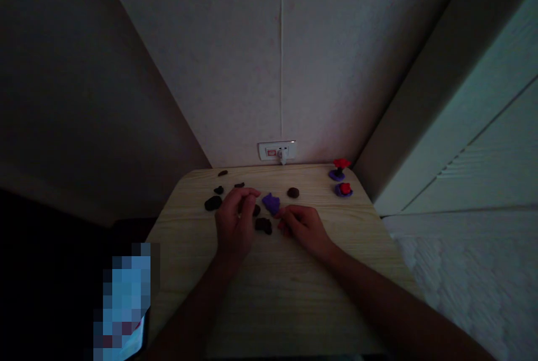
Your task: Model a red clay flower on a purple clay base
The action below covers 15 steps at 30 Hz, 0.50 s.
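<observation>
My left hand (236, 223) is over the middle of the small wooden table, its fingers curled and the thumb close to the index finger. Whatever may be between them is too dark to make out. Fingers pinched, my right hand (306, 230) has a small red piece of modelling clay (283, 228) showing at its fingers. Its fingertips are right at the edge of a purple piece of modelling clay (271, 203), which lies between the hands. A dark flat piece (263, 225) lies just below the purple one, and another dark lump (256, 211) is partly behind my left hand.
Dark pieces (213, 203) lie left of my left hand, and a brown lump (293, 193) sits behind my right. Two red-and-purple clay shapes (339, 170) stand at the back right corner. A wall socket (277, 151) with a plug is behind the table (269, 305). A lit screen (137, 338) is lower left.
</observation>
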{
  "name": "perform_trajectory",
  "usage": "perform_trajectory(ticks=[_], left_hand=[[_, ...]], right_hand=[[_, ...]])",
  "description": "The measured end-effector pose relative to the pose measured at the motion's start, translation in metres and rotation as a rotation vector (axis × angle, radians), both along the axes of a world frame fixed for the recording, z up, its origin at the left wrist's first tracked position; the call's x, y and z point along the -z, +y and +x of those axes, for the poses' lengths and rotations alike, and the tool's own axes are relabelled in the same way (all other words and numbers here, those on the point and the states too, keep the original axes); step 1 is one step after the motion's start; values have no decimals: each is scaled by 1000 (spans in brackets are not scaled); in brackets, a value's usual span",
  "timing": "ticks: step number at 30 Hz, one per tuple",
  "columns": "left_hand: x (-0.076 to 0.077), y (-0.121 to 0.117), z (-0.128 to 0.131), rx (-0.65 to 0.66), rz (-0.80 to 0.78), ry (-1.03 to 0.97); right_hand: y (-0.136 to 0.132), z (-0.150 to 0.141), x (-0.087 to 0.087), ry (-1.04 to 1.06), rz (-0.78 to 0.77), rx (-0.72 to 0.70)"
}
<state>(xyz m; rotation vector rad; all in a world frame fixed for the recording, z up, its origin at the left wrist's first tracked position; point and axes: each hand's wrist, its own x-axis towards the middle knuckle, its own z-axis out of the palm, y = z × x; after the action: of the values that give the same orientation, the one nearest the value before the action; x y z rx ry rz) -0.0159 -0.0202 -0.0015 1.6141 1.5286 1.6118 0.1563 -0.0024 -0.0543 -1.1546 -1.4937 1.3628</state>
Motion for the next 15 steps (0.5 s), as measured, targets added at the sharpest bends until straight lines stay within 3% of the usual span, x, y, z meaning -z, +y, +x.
perform_trajectory(ticks=[3, 6, 12, 15], left_hand=[[-14, 17, 10, 79, 33, -92], [-15, 35, 12, 127, 84, -58], [14, 43, -6, 4, 122, 268], [27, 40, -14, -38, 150, 338]], right_hand=[[1, -1, -1, -5, 14, 1], [2, -1, 1, 13, 14, 8], [9, 4, 5, 11, -11, 37], [7, 6, 1, -52, 27, 41]])
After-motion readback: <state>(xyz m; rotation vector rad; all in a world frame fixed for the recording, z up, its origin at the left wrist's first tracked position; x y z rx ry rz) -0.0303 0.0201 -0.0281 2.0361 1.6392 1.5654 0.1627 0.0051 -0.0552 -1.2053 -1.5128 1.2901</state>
